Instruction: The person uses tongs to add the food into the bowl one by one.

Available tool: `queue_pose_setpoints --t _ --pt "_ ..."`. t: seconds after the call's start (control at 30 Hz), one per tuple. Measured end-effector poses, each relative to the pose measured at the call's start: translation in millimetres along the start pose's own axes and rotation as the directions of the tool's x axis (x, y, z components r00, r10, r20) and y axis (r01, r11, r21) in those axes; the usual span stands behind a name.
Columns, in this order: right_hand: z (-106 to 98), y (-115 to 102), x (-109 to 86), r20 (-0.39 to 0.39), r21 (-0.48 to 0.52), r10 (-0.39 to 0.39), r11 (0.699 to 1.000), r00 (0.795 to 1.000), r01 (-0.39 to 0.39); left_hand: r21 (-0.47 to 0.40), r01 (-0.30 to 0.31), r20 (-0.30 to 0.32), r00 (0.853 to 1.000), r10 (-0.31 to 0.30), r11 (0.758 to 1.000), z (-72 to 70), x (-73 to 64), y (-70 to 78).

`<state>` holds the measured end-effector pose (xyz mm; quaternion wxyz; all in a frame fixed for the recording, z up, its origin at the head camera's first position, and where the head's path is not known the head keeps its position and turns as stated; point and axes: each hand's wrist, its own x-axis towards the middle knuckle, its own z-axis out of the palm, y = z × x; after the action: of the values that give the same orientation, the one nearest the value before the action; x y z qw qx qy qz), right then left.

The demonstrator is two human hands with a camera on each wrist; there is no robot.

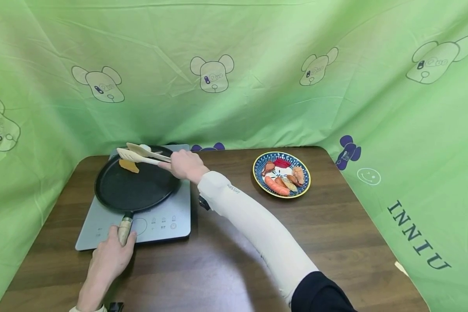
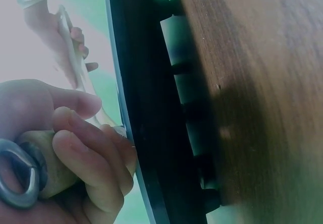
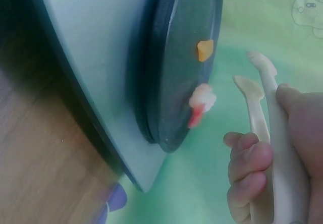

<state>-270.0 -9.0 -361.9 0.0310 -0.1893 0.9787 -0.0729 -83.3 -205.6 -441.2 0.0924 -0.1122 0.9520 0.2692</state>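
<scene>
In the head view my left hand (image 1: 111, 258) grips the handle (image 1: 125, 229) of a black frying pan (image 1: 130, 193). The left wrist view shows its fingers curled round that handle, which ends in a metal ring (image 2: 22, 181). My right hand (image 1: 188, 165) holds pale tongs (image 1: 142, 158) over the far part of the pan. Their two tips (image 3: 260, 62) stand apart with nothing between them. An orange-yellow food piece (image 1: 129, 166) lies in the pan just below the tips. Beside it in the right wrist view are a whitish piece (image 3: 203, 97) and a red piece (image 3: 196, 117).
The pan sits on a flat grey induction cooktop (image 1: 164, 232) at the table's left. A blue-patterned plate (image 1: 257, 173) with several food pieces, among them a pink sausage-like one (image 1: 276, 186), stands at the right on the wooden table (image 1: 218, 268). Green printed cloth (image 1: 257, 108) hangs behind.
</scene>
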Motion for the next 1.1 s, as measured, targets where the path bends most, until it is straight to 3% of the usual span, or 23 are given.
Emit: queue_pose_setpoints --t 0.4,0.53,0.7,0.9,1.1 --pt "-11.6 28.8 -10.9 -0.056 0.036 0.041 0.999 0.998 -0.039 0.005 -0.019 -0.007 1.000 0.019 1.000 1.1 5.0 -0.7" --pt "-13.2 42.5 -18.0 -0.091 0.037 0.023 0.999 0.996 -0.019 0.008 -0.015 -0.003 1.000 0.015 1.000 -0.1 5.0 -1.0" --pt "-17.6 60.8 -30.4 -0.117 0.017 -0.011 1.000 0.993 0.013 0.004 -0.018 0.000 1.000 0.018 1.000 0.1 4.4 -1.9" --pt "-31.6 80.8 -51.4 -0.091 0.040 0.016 0.999 0.996 -0.012 0.013 -0.022 0.002 1.000 0.022 1.000 -0.9 4.5 -4.7" --pt "-41.8 108.2 -74.1 -0.117 0.016 0.030 0.999 0.993 -0.029 0.009 -0.024 -0.003 1.000 0.024 1.000 -0.7 4.9 -5.2"
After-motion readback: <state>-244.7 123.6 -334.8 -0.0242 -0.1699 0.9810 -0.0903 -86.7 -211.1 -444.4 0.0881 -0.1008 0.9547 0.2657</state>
